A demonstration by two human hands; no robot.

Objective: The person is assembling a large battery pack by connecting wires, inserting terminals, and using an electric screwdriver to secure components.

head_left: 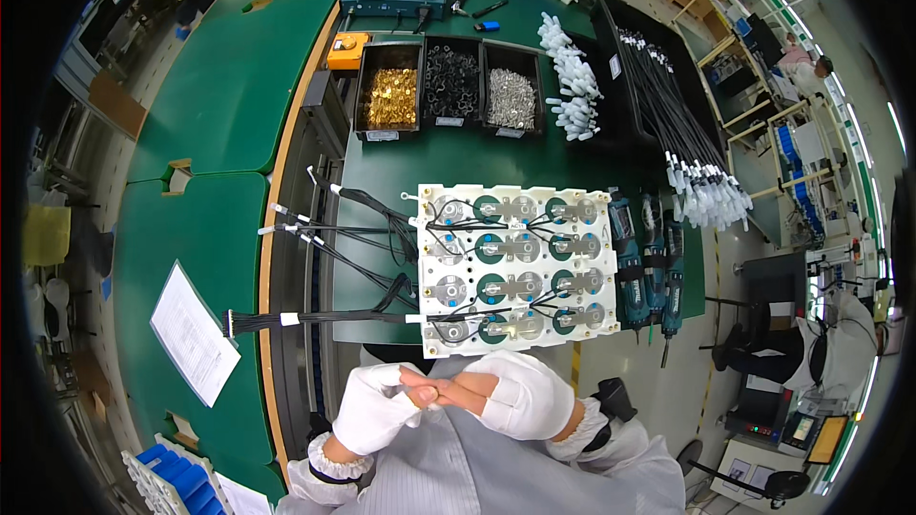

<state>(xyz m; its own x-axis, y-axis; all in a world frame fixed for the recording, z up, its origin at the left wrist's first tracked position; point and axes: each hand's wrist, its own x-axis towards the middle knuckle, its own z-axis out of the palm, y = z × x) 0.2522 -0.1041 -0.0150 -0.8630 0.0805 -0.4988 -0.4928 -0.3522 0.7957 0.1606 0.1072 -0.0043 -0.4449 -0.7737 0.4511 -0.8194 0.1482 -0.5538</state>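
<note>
My left hand (372,408) and my right hand (523,395), both in white gloves with bare fingertips, meet just in front of my body. Their fingers are closed and pressed against each other; anything between them is hidden. Just beyond them lies a white battery module holder (426,284) with rows of round cells, metal connecting strips and thin black wires. Neither hand visibly touches it. From its left side runs a black wiring harness (334,317), ending in a connector. Several more black leads (334,229) with white ends branch out above it.
Behind the module stand bins of gold pieces (392,97), black clips (450,81) and silver pieces (511,98). White-capped parts (575,86) and a tray of black cables (658,86) are at the far right. Teal power screwdrivers (632,267) lie right; a paper sheet (194,334) left.
</note>
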